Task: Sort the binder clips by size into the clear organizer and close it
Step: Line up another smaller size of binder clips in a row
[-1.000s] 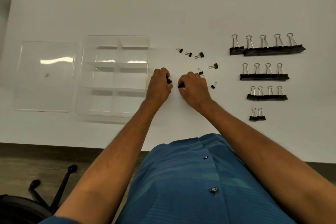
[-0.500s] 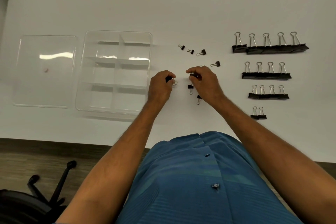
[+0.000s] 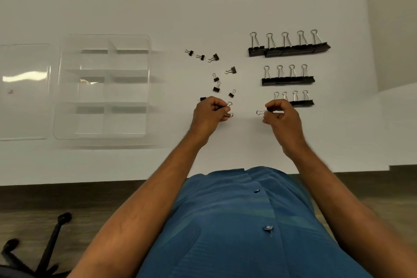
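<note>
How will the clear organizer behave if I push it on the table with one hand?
The clear organizer looks like thin rigid plastic with empty compartments, so it is probably light and stiff. On the smooth white table it would likely slide easily rather than tip, since it sits low and wide.

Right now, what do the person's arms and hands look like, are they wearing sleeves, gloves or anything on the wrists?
Both forearms are bare up to where they leave the picture; no sleeve shows on them. The left hand and right hand are bare too: no gloves, and no watch, band or ring that I can make out. The fingers look uncovered. The person wears a blue buttoned shirt with faint greenish stripes.
</note>
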